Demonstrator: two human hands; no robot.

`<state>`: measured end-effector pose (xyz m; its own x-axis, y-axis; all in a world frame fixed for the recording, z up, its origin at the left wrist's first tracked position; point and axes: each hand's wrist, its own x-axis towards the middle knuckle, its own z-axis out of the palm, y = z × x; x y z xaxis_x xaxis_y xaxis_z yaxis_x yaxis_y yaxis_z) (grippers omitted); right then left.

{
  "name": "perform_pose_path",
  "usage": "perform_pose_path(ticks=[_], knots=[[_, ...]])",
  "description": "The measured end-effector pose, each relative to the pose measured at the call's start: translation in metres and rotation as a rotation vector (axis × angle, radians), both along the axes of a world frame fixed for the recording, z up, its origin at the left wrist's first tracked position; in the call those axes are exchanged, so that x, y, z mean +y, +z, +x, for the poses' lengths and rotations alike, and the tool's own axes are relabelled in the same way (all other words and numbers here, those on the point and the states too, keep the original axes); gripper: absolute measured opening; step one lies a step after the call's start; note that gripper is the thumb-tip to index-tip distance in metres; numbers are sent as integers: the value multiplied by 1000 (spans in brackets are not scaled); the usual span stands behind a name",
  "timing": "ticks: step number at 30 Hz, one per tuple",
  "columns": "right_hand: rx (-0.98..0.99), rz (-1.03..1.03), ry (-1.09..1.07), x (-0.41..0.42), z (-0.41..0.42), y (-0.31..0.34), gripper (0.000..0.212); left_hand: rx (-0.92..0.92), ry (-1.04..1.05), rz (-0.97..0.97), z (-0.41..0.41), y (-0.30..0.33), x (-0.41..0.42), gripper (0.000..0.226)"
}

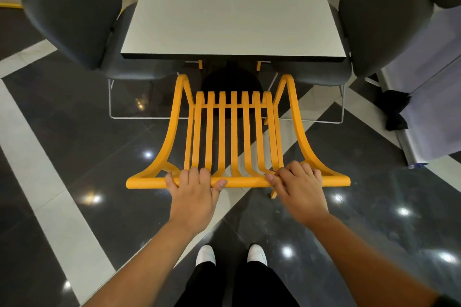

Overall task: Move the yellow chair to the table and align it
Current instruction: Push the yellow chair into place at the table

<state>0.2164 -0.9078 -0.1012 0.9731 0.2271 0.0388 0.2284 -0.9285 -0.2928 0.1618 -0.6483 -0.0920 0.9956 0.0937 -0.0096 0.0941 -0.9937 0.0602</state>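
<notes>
Before the table (232, 32), the chair (237, 132) stands centred, its seat hidden under the tabletop. Left hand (193, 190) and right hand (300, 189) wrap its top rail, fingertips hidden behind the rail.

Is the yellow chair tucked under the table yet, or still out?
Still out: the yellow chair has its whole slatted seat showing in front of the table edge.
</notes>
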Motion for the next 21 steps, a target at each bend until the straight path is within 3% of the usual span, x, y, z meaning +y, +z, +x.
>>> perform_pose_path(ticks=[8, 16, 21], knots=[[-3, -51, 23, 4, 0, 2, 55, 19, 6, -5, 2, 5, 2, 55], [44, -49, 61, 36, 6, 7, 60, 40, 22, -28, -1, 12, 32, 67], [45, -36, 51, 48, 6, 8, 63, 62, 17, -50, 4, 14, 45, 60]])
